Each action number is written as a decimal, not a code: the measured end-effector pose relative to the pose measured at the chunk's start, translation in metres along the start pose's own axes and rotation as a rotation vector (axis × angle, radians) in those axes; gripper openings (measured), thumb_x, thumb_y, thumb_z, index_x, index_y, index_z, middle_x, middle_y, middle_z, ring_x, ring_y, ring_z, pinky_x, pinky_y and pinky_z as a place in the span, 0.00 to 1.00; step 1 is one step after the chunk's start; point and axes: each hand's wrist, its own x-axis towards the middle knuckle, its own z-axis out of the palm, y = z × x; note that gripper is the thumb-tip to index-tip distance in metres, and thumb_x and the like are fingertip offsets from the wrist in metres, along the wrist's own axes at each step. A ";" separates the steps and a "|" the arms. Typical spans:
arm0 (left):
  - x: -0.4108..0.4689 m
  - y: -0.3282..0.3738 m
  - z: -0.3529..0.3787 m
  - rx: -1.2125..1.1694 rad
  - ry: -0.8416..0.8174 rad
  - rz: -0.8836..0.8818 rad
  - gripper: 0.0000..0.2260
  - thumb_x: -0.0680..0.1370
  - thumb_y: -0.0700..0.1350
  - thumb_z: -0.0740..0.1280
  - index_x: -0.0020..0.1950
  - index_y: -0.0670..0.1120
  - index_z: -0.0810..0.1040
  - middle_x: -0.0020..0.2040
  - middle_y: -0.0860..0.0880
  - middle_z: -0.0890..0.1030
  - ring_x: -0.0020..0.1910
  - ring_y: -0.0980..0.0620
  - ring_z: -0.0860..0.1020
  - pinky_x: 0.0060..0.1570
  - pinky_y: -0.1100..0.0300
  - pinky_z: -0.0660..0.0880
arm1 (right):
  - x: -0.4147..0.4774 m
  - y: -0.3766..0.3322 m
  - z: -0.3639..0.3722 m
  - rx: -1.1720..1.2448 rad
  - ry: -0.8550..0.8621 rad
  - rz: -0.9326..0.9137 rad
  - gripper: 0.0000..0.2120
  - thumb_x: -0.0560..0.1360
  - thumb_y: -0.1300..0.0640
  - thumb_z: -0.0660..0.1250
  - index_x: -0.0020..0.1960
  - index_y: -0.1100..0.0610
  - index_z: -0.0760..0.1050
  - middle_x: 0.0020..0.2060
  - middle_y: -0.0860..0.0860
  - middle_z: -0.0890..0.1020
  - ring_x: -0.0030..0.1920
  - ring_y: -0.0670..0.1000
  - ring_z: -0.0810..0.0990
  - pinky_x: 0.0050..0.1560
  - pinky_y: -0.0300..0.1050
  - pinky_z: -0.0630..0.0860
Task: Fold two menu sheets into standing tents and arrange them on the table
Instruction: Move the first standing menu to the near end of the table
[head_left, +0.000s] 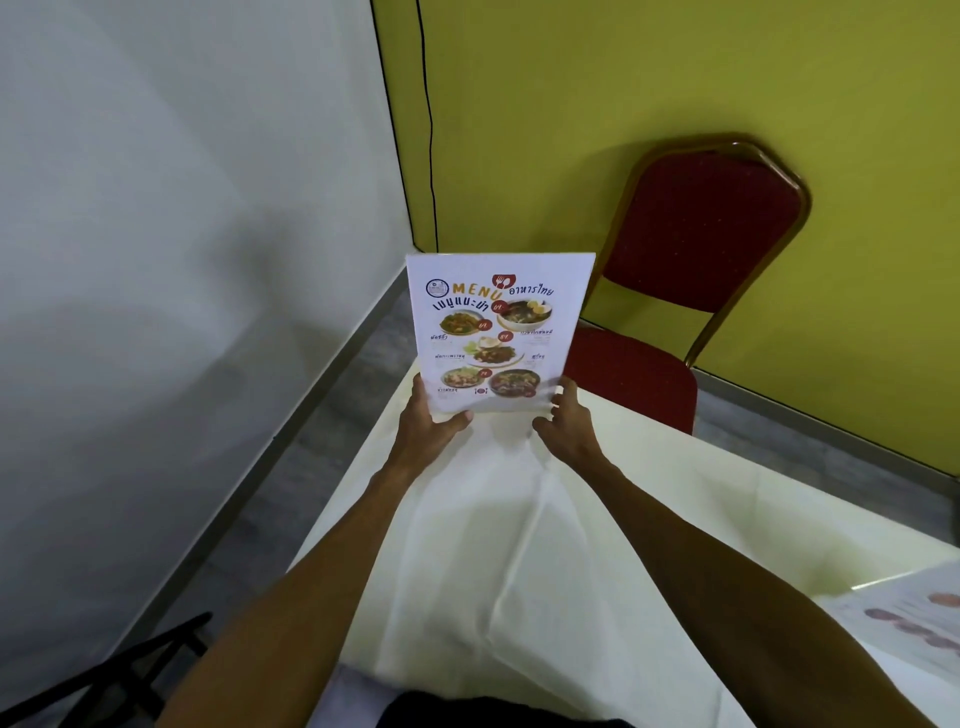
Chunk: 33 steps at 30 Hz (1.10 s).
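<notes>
A white menu sheet (496, 327) printed with food photos and the word MENU stands upright at the far end of the table (519, 545), its printed face toward me. My left hand (434, 423) grips its lower left corner, thumb on the front. My right hand (566, 415) holds the lower right edge with the fingers against the sheet. Whether the sheet is folded behind I cannot tell. A second menu sheet (904, 623) lies flat at the table's right edge, partly cut off by the frame.
A cream tablecloth with creases covers the table. A red padded chair (691, 260) with a gold frame stands beyond the far right corner against a yellow-green wall. A grey wall runs along the left, with a dark folding stand (114, 675) at bottom left.
</notes>
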 end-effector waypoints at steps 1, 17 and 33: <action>0.001 -0.002 -0.001 0.004 0.001 0.002 0.37 0.69 0.52 0.76 0.73 0.54 0.62 0.68 0.53 0.76 0.64 0.54 0.77 0.57 0.61 0.78 | 0.002 -0.001 0.001 0.002 -0.004 0.006 0.30 0.64 0.61 0.65 0.65 0.56 0.62 0.57 0.58 0.80 0.52 0.62 0.81 0.52 0.55 0.80; -0.004 -0.006 -0.001 0.090 0.058 0.004 0.38 0.67 0.54 0.76 0.73 0.56 0.62 0.69 0.51 0.74 0.66 0.52 0.74 0.64 0.53 0.73 | 0.002 -0.002 -0.002 -0.078 -0.055 -0.043 0.34 0.68 0.65 0.67 0.70 0.55 0.57 0.59 0.59 0.80 0.53 0.64 0.81 0.50 0.49 0.78; -0.009 -0.016 0.001 0.128 0.004 -0.136 0.36 0.73 0.45 0.76 0.76 0.50 0.59 0.73 0.49 0.70 0.70 0.47 0.71 0.62 0.57 0.68 | 0.003 0.000 0.018 -0.046 -0.053 0.055 0.37 0.71 0.64 0.68 0.73 0.59 0.52 0.64 0.60 0.76 0.60 0.63 0.77 0.53 0.47 0.75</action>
